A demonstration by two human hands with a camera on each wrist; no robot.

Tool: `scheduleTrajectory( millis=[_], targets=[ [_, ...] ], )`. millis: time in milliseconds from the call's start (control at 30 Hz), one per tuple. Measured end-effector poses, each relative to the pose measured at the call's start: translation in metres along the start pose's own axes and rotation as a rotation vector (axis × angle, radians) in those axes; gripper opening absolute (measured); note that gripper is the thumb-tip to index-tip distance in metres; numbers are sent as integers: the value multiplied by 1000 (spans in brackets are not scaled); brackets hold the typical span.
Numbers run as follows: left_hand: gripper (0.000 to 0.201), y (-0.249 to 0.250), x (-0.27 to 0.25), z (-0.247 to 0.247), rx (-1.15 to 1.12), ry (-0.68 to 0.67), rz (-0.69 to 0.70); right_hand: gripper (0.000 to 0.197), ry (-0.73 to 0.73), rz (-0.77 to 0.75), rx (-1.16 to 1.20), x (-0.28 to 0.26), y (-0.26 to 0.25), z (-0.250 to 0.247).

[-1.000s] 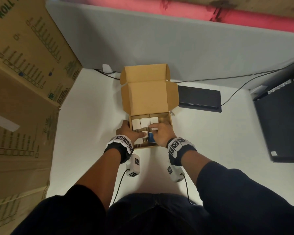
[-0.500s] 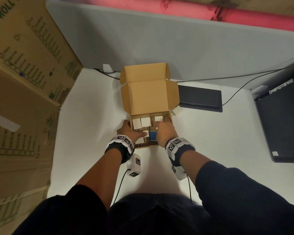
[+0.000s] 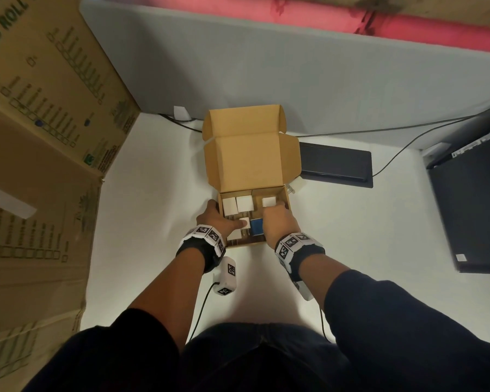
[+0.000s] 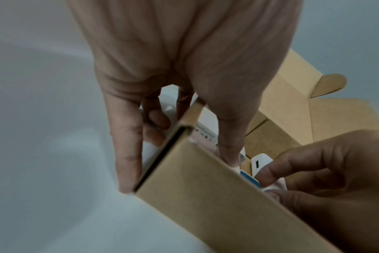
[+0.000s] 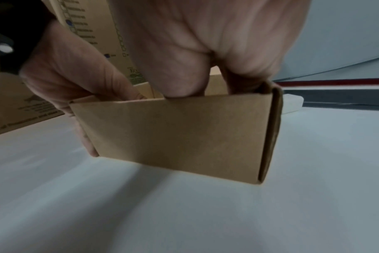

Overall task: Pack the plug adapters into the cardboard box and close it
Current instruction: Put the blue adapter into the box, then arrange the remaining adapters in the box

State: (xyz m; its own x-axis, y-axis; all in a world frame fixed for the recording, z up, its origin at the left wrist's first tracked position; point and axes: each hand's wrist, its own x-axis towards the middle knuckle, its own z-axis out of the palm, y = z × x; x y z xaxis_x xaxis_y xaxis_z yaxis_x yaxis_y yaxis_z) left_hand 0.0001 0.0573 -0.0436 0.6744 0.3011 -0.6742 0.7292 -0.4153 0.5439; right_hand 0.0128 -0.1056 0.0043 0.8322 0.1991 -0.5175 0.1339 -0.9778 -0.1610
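The box (image 3: pixel 286 200) sits on the white table (image 3: pixel 153 222) straight ahead of you, lid (image 3: pixel 249 162) standing open at the far side. A second ago three white adapters lay side by side along the far row; now two adapters (image 3: pixel 236 204) keep the far-left corner and the third adapter (image 3: pixel 268 202) has been moved off to the far right, with bare cardboard showing between. Your right hand (image 3: pixel 277 223) has followed it across, away from the blue adapter (image 3: pixel 257 227). Judgement: you are spacing the contents out to lie flat, so packing is near done and the lid is not yet touched.

Contents: white, block-shaped adapters; in the near row a white one (image 3: pixel 245 223) beside the blue one. At least five are visible inside. A small pale object (image 3: pixel 294 184) lies just outside the far right corner; I cannot tell whether it is another adapter.

Your left hand (image 3: pixel 219 222) grips the near left corner: thumb (image 4: pixel 229 145) inside the wall, resting on the near white adapter, index finger (image 4: pixel 128 154) straight down the outside, other fingers curled beside it.

Your right hand reaches in over the near wall. In the left wrist view its thumb and forefinger appear to pinch a white adapter (image 4: pixel 260 162), but the contact is blurred; I cannot tell for certain.

Outward: a dark tray (image 3: pixel 335 165) behind the box, large printed cartons (image 3: pixel 40 137) on your left.
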Motion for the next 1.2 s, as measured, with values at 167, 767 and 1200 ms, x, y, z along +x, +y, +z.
scheduleTrajectory(
  millis=[167, 767, 1200],
  targets=[
    [79, 1, -1, -1, 20, -5, 8, 19, -33, -31, -109, -3, -6, -10],
    [78, 2, -1, -1, 40, -6, 6, 18, -120, -124, -193, 4, 2, -19],
    [82, 4, 9, -10, 38, -35, -99, 14, 521, 100, 513, 5, 69, -10]
  ],
)
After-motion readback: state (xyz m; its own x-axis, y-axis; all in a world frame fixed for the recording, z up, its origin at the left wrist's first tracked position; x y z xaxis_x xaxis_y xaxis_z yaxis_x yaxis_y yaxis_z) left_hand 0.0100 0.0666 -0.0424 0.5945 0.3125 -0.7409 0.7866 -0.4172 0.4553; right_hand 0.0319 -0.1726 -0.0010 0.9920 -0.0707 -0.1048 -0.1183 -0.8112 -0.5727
